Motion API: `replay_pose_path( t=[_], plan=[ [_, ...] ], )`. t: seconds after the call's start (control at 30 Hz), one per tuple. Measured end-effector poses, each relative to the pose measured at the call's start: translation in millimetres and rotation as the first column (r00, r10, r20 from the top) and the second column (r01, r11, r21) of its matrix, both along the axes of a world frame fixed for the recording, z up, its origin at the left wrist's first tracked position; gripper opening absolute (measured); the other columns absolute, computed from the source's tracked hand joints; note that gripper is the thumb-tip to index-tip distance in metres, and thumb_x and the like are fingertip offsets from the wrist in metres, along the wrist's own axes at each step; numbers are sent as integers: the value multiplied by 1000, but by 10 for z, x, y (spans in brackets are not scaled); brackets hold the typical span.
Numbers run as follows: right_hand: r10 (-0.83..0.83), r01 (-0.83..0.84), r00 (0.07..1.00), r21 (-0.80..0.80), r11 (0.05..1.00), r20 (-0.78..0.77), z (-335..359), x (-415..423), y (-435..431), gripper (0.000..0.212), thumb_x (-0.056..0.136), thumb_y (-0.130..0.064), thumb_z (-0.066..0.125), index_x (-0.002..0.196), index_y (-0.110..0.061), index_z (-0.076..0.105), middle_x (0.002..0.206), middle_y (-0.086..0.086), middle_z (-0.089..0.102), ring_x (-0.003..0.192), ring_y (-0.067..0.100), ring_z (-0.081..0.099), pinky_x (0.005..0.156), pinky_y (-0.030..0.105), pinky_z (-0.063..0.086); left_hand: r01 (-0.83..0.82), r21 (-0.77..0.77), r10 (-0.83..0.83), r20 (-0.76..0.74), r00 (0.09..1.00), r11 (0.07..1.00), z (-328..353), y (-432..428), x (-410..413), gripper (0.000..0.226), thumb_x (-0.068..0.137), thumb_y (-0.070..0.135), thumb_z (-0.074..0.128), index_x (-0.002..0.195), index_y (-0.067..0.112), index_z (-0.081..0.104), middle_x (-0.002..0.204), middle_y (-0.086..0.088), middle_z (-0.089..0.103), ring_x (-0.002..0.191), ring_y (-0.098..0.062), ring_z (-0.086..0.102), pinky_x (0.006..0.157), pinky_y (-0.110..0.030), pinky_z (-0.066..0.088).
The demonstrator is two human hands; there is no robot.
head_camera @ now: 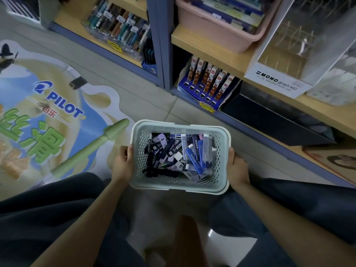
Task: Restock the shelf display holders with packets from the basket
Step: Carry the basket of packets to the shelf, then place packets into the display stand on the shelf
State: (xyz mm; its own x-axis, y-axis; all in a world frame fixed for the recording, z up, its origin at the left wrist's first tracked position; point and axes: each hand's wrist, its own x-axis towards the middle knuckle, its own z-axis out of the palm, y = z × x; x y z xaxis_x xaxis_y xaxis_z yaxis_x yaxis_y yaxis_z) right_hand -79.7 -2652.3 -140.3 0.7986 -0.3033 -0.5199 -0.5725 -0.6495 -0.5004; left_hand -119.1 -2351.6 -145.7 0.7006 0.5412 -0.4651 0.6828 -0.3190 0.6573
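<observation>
One pale green perforated basket (pixel 178 157) sits low in front of the person, above the floor and between the two knees. It holds a loose heap of packets (pixel 181 155), too many and too overlapped to count; the colours are black, lilac, grey and blue.

Two hands grip the basket. The left hand (pixel 123 162) clasps the left wall, its fingers curled against the side and its thumb over the rim. The right hand (pixel 238 166) clasps the right wall in the same way. Both hands are closed on the basket.

Beyond the basket stands one shelf unit (pixel 212 45). On its lowest level, just beyond the basket, one blue display holder (pixel 202 91) carries six upright brown-and-white packs. To the right of this holder lies one dark box (pixel 273 120). On the level above the basket stand one pink tub (pixel 215 29) and one clear display case (pixel 285 74) marked MONO graph MG.

Left of the basket, one large PILOT sticker (pixel 48 122) covers the floor.
</observation>
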Motion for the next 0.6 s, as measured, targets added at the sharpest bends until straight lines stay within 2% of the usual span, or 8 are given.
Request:
replay_pose_path(
  t=[0.07,0.1,0.2,0.3,0.37,0.43,0.53,0.6],
  plan=[
    [56,-53,998,-80,995,41,7,-37,13,46,101,-38,28,92,-5,60,90,15,63,83,28,61,69,34,47,-30,76,26,53,998,997,35,20,49,25,96,27,47,108,5,45,95,-7,53,88,-29,55,75,-39,43],
    [132,-110,983,-164,980,127,42,-52,24,37,100,-32,34,104,-5,58,99,14,61,88,28,60,72,37,49,-28,145,12,114,993,989,65,16,78,26,94,22,51,113,5,45,101,-6,52,91,-28,54,78,-41,45],
    [384,-306,841,-251,918,381,183,-79,97,23,94,-12,49,114,-3,55,106,12,57,92,23,57,74,31,48,151,239,-208,237,949,959,161,-134,176,18,92,12,52,110,9,51,105,-6,54,91,-24,54,77,-38,46],
    [519,-485,812,-187,854,268,184,-52,277,30,96,-13,47,125,-7,50,119,9,52,103,16,53,85,24,46,445,171,-473,191,860,879,42,-441,248,16,92,8,52,107,6,58,106,-7,57,93,-23,55,78,-34,46],
    [527,-506,838,-160,847,138,62,-15,408,43,97,-18,44,138,-6,37,133,12,44,121,20,45,104,33,42,542,52,-544,104,832,839,-116,-646,285,23,93,13,52,116,8,56,115,-7,57,99,-23,56,83,-35,47],
    [489,-479,872,-167,862,24,-76,44,508,56,98,-22,45,146,-6,22,145,14,34,138,26,28,114,32,19,547,-112,-548,17,836,830,-255,-806,334,34,95,16,51,128,10,49,125,-7,56,108,-22,56,88,-34,47],
    [493,-499,866,-226,837,-86,-239,154,550,65,97,-28,48,148,-6,14,152,13,24,141,25,20,114,29,16,412,-302,-433,-1,902,860,-340,-991,463,39,94,12,53,132,8,45,128,-8,56,109,-16,55,85,-21,43],
    [459,-474,881,-200,858,-118,-277,238,560,69,95,-25,52,148,-4,14,153,14,22,142,25,20,114,28,15,384,-338,-417,-28,908,859,-389,-1087,559,42,94,15,54,134,7,42,126,-8,56,113,-20,55,84,-22,42]
  ],
)
